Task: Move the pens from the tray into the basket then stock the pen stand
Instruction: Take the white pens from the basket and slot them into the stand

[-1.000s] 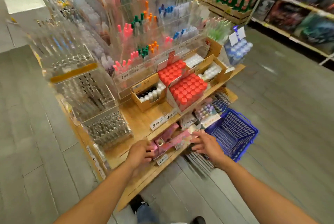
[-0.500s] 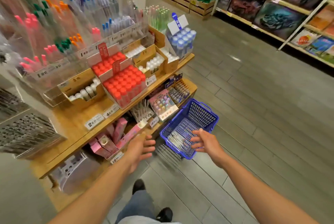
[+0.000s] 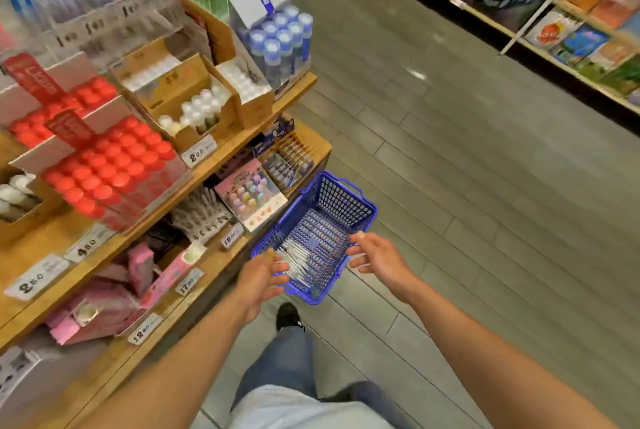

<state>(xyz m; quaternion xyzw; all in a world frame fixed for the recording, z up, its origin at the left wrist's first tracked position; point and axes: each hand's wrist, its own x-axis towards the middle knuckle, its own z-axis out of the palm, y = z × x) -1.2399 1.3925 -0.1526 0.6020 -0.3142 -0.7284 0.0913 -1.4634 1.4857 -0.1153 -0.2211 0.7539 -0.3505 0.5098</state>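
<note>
While both arms reach down, the left hand (image 3: 260, 277) and the right hand (image 3: 377, 254) hang over the blue basket (image 3: 341, 202), one at each side of its near rim. Both have loose, spread fingers and hold nothing. The basket stands on the floor, just beside the front corner of the low wooden shelf (image 3: 221, 255). A bunch of pens (image 3: 299, 260) lies in its bottom, though the blur makes them hard to count. The pens look moved already. Next, I think, both hands must grab the basket rim and lift it level.
</note>
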